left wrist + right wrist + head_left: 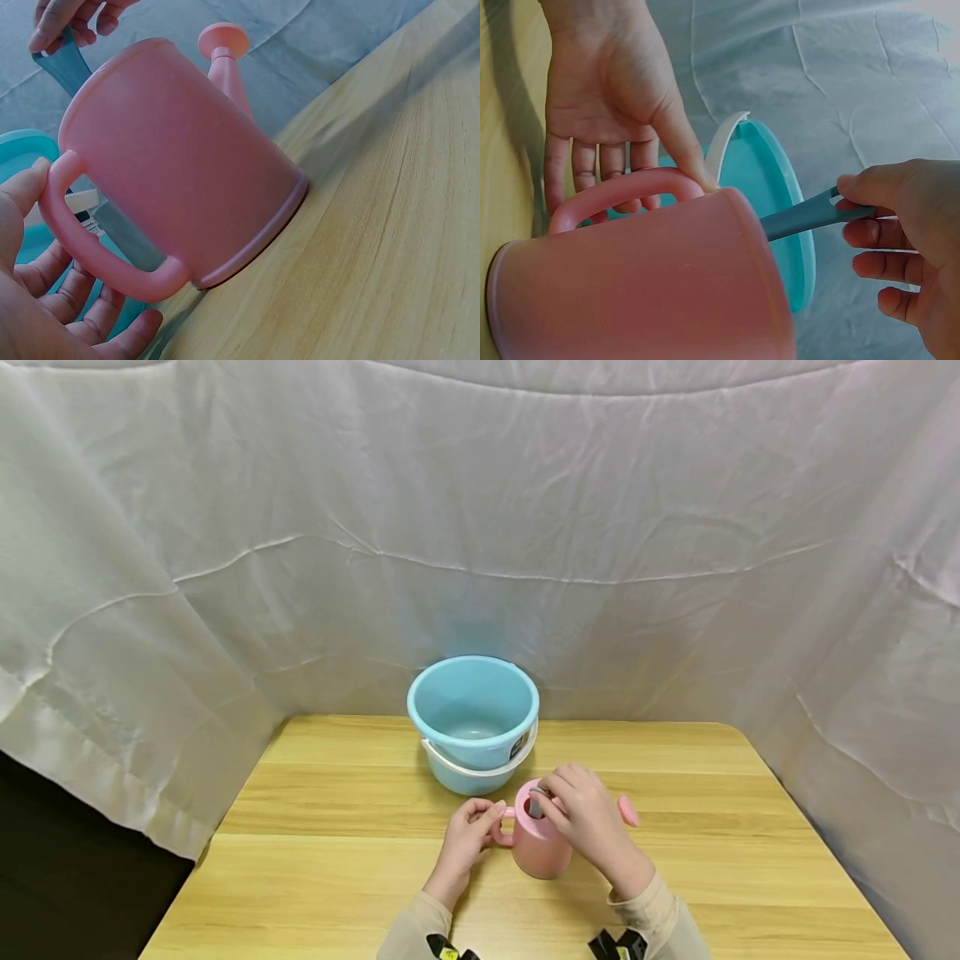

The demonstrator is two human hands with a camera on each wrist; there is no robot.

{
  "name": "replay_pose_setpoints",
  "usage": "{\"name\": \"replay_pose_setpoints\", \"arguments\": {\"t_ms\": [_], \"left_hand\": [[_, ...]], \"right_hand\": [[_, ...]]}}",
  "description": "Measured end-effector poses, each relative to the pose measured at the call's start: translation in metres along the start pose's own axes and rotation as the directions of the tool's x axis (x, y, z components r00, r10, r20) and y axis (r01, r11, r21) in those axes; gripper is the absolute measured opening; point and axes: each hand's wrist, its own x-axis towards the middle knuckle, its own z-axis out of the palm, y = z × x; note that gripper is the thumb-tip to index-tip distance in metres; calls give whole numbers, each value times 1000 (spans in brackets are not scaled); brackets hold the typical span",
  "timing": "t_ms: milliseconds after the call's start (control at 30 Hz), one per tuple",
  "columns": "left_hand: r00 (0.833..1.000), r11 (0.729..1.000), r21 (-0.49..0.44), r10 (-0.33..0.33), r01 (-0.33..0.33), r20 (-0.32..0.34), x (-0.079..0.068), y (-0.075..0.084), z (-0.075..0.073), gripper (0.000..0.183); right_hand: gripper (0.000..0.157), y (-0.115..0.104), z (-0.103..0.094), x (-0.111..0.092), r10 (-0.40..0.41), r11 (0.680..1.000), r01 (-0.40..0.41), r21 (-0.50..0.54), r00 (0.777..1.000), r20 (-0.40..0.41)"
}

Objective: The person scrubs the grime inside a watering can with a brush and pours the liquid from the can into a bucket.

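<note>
A pink watering can [542,853] stands on the wooden table, its round sprinkler head [223,40] on the side away from the handle. My left hand [463,842] holds the can's loop handle [622,189], thumb near its top and the other fingers behind it. Above the can's opening, my right hand [588,817] pinches the end of a blue-grey tool handle [802,217] between thumb and fingers. That handle has a hole near its end and slants down into the can. The can hides the tool's lower end, so its kind cannot be told.
Just behind the can stands a light blue bucket [468,783] with a white carrying handle [480,772]. The wooden table [315,802] extends to both sides. Pale cloth [480,527] hangs behind the table and along its sides.
</note>
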Motion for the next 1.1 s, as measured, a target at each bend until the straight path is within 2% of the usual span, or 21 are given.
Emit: {"name": "replay_pose_setpoints", "arguments": {"t_ms": [200,433,600,1100], "left_hand": [[1000,1000,1,-14,14,-2,-5,9,1,29],[1000,1000,5,-16,16,-13,2,-2,0,34],[1000,1000,19,-7,7,-20,2,-4,-1,39],[1000,1000,-20,-3,3,3,4,-7,-1,35]], "right_hand": [[14,-4,-6,6,-5,1000,5,14,1000,-29],[11,-6,-9,8,0,999,2,39,999,-40],[14,-6,-7,7,-8,999,10,30,999,-47],[16,0,12,-13,25,1000,-25,-3,999,28]]}}
